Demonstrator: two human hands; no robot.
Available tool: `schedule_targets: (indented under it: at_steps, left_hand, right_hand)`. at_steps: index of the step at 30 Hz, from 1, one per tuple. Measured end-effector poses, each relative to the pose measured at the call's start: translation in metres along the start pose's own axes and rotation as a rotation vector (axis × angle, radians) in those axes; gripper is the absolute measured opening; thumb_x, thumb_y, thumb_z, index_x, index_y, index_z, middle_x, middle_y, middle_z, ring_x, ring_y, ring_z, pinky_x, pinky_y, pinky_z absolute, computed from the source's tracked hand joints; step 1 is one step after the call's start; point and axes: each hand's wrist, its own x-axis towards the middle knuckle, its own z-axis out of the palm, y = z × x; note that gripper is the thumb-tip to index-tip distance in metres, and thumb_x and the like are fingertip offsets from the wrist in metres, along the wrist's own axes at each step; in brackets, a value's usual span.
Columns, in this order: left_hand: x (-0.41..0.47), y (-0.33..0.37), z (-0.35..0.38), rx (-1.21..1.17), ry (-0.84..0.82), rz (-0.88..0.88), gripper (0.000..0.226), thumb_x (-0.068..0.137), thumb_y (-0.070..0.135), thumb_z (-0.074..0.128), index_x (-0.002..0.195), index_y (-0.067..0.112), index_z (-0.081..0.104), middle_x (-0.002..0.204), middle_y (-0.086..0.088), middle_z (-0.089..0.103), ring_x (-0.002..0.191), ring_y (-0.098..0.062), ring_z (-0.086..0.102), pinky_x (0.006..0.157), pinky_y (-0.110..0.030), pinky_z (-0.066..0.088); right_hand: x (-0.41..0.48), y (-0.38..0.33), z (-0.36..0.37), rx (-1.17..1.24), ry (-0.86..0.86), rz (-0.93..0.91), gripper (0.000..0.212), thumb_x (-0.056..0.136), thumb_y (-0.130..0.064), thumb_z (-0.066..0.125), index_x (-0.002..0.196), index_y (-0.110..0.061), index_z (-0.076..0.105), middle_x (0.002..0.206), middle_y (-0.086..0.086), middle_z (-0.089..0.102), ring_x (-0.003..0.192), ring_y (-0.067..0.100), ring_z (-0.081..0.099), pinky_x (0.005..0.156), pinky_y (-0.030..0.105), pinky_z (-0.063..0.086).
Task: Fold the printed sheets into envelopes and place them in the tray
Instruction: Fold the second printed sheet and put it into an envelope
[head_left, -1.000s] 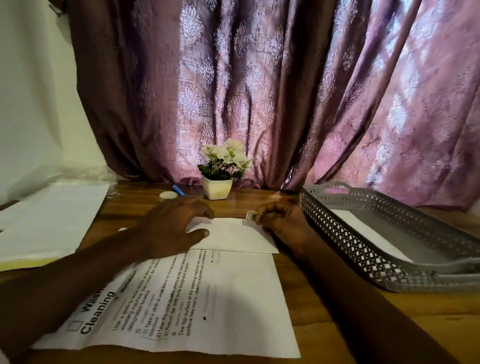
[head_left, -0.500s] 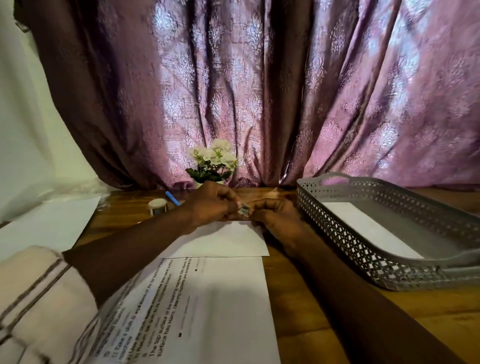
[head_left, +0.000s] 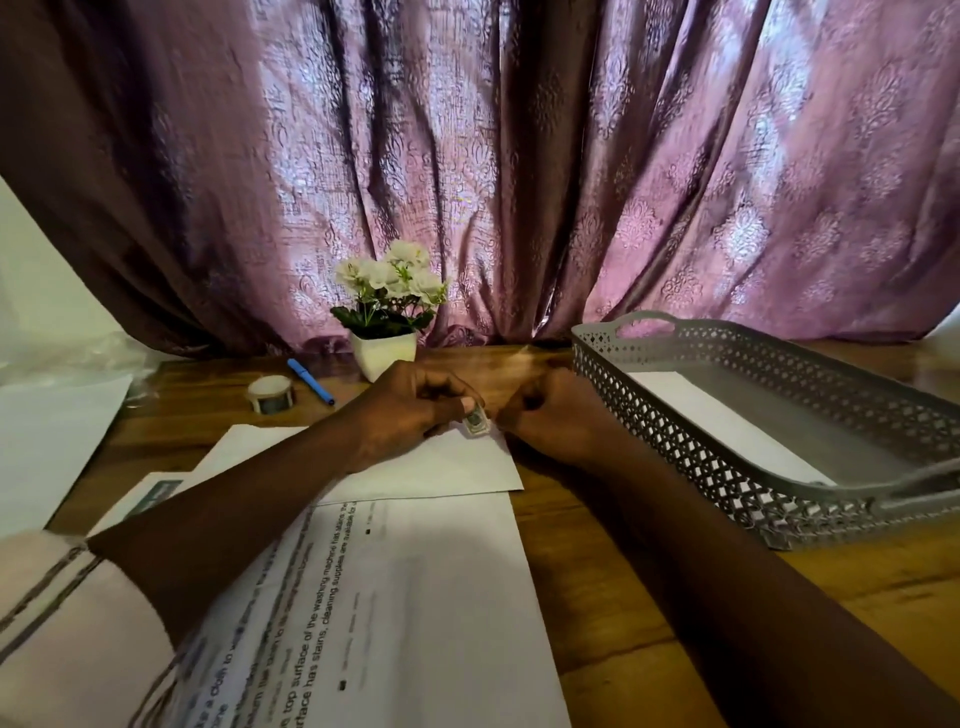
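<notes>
A white folded envelope (head_left: 447, 465) lies on the wooden table (head_left: 613, 613) beyond a printed sheet (head_left: 415, 597). Both my hands meet over the envelope's far right corner. My left hand (head_left: 410, 410) pinches a small greenish roll (head_left: 476, 421) at its fingertips. My right hand (head_left: 550, 415) is curled into a fist just right of the roll; what its fingertips hold is hidden. To the right stands a grey perforated tray (head_left: 675, 431), and a white envelope (head_left: 722, 423) lies flat inside it.
A white pot of flowers (head_left: 384, 348) stands at the back against the purple curtain. A tape roll (head_left: 270, 395) and a blue pen (head_left: 310, 381) lie to its left. Blank white paper (head_left: 52, 441) sits at the far left.
My left hand lifted off the envelope and moved right to meet my right hand at the small roll. The roll, first in my right hand, now sits at my left fingertips.
</notes>
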Motion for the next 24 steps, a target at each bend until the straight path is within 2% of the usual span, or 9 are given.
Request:
schedule_targets:
  at_steps: [2, 4, 6, 9, 12, 15, 17, 19, 24]
  left_hand:
    - [0.003, 0.001, 0.001, 0.012, -0.026, -0.018, 0.011, 0.093, -0.003, 0.067, 0.100, -0.008, 0.075, 0.088, -0.018, 0.071, 0.078, -0.023, 0.059, 0.061, -0.018, 0.049]
    - [0.006, 0.003, 0.003, 0.047, -0.048, -0.010, 0.014, 0.094, -0.005, 0.066, 0.104, -0.014, 0.072, 0.085, -0.015, 0.072, 0.070, -0.010, 0.065, 0.060, -0.014, 0.050]
    - [0.010, 0.003, 0.003, 0.135, -0.070, 0.017, 0.014, 0.093, -0.001, 0.069, 0.102, -0.011, 0.074, 0.082, -0.008, 0.074, 0.066, 0.001, 0.066, 0.061, -0.013, 0.049]
    - [0.016, -0.002, 0.002, 0.307, -0.074, 0.082, 0.009, 0.092, 0.009, 0.075, 0.097, 0.003, 0.080, 0.076, 0.005, 0.074, 0.059, 0.006, 0.060, 0.059, -0.013, 0.045]
    - [0.017, -0.005, 0.003, 0.426, -0.052, 0.141, 0.004, 0.090, 0.016, 0.078, 0.092, 0.016, 0.082, 0.081, 0.009, 0.077, 0.069, 0.003, 0.066, 0.066, -0.019, 0.051]
    - [0.014, -0.006, 0.006, 0.476, -0.022, 0.184, 0.010, 0.088, 0.019, 0.080, 0.086, 0.028, 0.080, 0.082, 0.011, 0.078, 0.072, 0.003, 0.066, 0.069, -0.022, 0.051]
    - [0.014, -0.006, 0.007, 0.509, -0.009, 0.182, 0.013, 0.088, 0.022, 0.080, 0.083, 0.034, 0.079, 0.083, 0.011, 0.078, 0.078, -0.004, 0.070, 0.070, -0.029, 0.055]
    - [0.015, -0.007, 0.007, 0.532, -0.007, 0.175, 0.012, 0.088, 0.024, 0.080, 0.083, 0.035, 0.079, 0.086, 0.011, 0.078, 0.084, -0.010, 0.072, 0.076, -0.035, 0.058]
    - [0.012, -0.006, 0.007, 0.546, -0.008, 0.186, 0.012, 0.087, 0.022, 0.081, 0.084, 0.034, 0.080, 0.087, 0.012, 0.078, 0.085, -0.005, 0.072, 0.079, -0.036, 0.059]
  right_hand:
    - [0.000, 0.001, -0.003, -0.018, -0.039, 0.021, 0.010, 0.083, -0.021, 0.081, 0.075, -0.017, 0.076, 0.075, 0.000, 0.076, 0.071, 0.013, 0.073, 0.061, 0.025, 0.058]
    - [-0.001, 0.000, -0.004, 0.047, -0.114, 0.069, 0.014, 0.078, -0.021, 0.086, 0.083, -0.012, 0.077, 0.079, 0.003, 0.077, 0.070, 0.012, 0.072, 0.058, 0.022, 0.055]
    - [-0.002, -0.002, -0.006, 0.089, -0.180, 0.089, 0.022, 0.075, -0.020, 0.090, 0.088, -0.009, 0.076, 0.083, 0.003, 0.077, 0.072, 0.010, 0.070, 0.060, 0.019, 0.053]
    - [-0.002, -0.003, -0.008, 0.085, -0.210, 0.091, 0.025, 0.075, -0.019, 0.090, 0.091, -0.009, 0.074, 0.085, 0.002, 0.074, 0.075, 0.010, 0.067, 0.063, 0.020, 0.054]
    - [-0.001, -0.002, -0.008, 0.069, -0.210, 0.075, 0.030, 0.074, -0.019, 0.090, 0.095, -0.008, 0.072, 0.089, 0.003, 0.072, 0.079, 0.013, 0.065, 0.071, 0.026, 0.057]
    - [-0.002, -0.002, -0.008, 0.062, -0.217, 0.037, 0.031, 0.075, -0.018, 0.089, 0.099, -0.008, 0.071, 0.089, 0.002, 0.070, 0.080, 0.011, 0.064, 0.069, 0.022, 0.054]
    - [-0.003, -0.002, -0.009, 0.060, -0.227, 0.019, 0.031, 0.077, -0.017, 0.088, 0.101, -0.010, 0.071, 0.093, 0.003, 0.071, 0.084, 0.012, 0.065, 0.072, 0.022, 0.053]
    - [-0.004, -0.002, -0.011, 0.069, -0.237, 0.021, 0.031, 0.078, -0.017, 0.087, 0.104, -0.011, 0.072, 0.093, 0.003, 0.070, 0.084, 0.012, 0.065, 0.071, 0.022, 0.052]
    - [-0.006, 0.000, -0.012, 0.072, -0.235, 0.016, 0.029, 0.078, -0.017, 0.087, 0.104, -0.013, 0.075, 0.087, -0.002, 0.070, 0.075, 0.006, 0.063, 0.061, 0.015, 0.048]
